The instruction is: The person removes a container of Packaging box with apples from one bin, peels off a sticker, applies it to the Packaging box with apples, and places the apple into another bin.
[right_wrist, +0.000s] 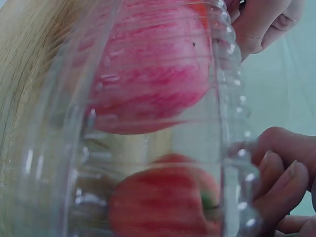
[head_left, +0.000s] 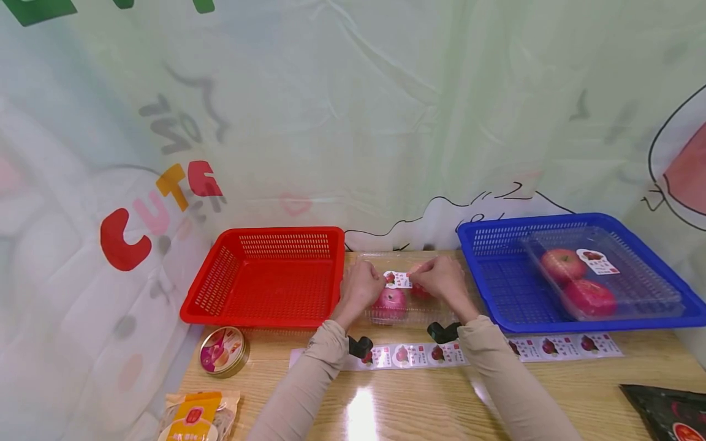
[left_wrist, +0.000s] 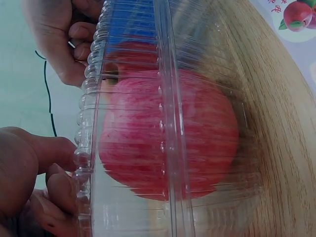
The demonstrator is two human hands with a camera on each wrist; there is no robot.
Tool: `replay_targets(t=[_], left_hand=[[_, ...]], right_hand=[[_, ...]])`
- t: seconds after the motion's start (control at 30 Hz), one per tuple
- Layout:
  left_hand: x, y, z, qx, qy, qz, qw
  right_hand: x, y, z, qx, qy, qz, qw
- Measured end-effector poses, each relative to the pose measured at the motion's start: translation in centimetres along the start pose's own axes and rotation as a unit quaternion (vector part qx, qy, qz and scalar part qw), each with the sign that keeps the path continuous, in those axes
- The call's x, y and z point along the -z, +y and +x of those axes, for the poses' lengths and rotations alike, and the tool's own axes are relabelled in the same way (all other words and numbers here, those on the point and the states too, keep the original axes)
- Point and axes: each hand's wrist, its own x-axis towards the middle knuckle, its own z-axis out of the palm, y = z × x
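A clear plastic fruit box [head_left: 380, 317] with ribbed edges stands at the middle of the table, its lid on. Inside are a pink-red apple [head_left: 393, 301] and a redder one [right_wrist: 163, 202]. Over the lid, a white apple sticker [head_left: 398, 280] stretches between both hands. My left hand [head_left: 358, 285] pinches its left end, and my right hand [head_left: 441, 280] pinches the right end. Fingertips of the left hand [left_wrist: 34, 177] meet the lid's top in the left wrist view. Whether the sticker is fully stuck down cannot be told.
A red basket [head_left: 287, 294] stands left of the box. On the right, a blue basket [head_left: 499, 294] holds another labelled apple box [head_left: 651, 300]. A strip of stickers [head_left: 408, 355] lies in front, beside a round tin [head_left: 222, 351], a yellow packet [head_left: 194, 416] and a black packet [head_left: 670, 407].
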Motion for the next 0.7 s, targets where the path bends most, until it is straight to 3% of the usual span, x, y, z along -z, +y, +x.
replay_targets(t=[0.27,0.5,0.7], left_hand=[[0.21,0.13,-0.26,0.005,-0.001,-0.001,1.0],[0.3,0.16,-0.16,0.006,-0.014,-0.015,0.9998],[0.43,-0.08,-0.17,-0.016,-0.011,-0.039,0.999]], right_hand=[[-0.1,-0.03,-0.13,0.014,0.012,0.011,0.9998],[-0.11,-0.19,-0.05,0.003,-0.006,0.015,0.9999],[-0.12,-0.24,-0.18,0.006,-0.024,0.017,0.9996]])
